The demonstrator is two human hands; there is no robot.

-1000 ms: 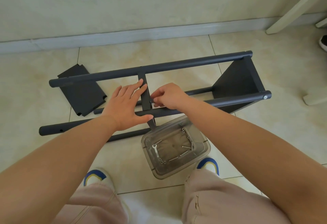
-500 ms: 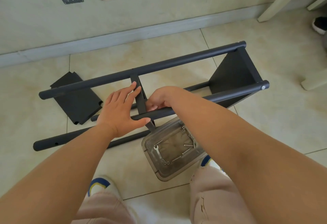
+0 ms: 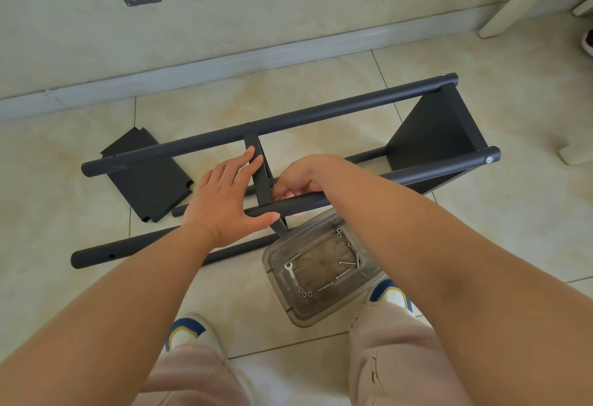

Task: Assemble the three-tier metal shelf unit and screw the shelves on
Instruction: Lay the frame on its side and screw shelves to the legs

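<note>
End shelf (image 3: 430, 139) fixed; middle shelf (image 3: 261, 177) seating, left hand (image 3: 224, 200) flat against it, right hand (image 3: 301, 177) pinching beside it, contents unseen; third shelf (image 3: 144, 181) loose beyond.

Left hand (image 3: 224, 195) flat, right hand (image 3: 305, 176) curled

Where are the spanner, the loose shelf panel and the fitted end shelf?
spanner (image 3: 290, 272): head view, mid handle.
loose shelf panel (image 3: 150, 190): head view, flat face.
fitted end shelf (image 3: 430, 139): head view, flat face.

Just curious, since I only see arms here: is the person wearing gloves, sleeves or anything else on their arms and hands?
No. The left hand and right hand are bare: no gloves, rings or watch show. Both forearms are uncovered, with no sleeves in view.
</note>
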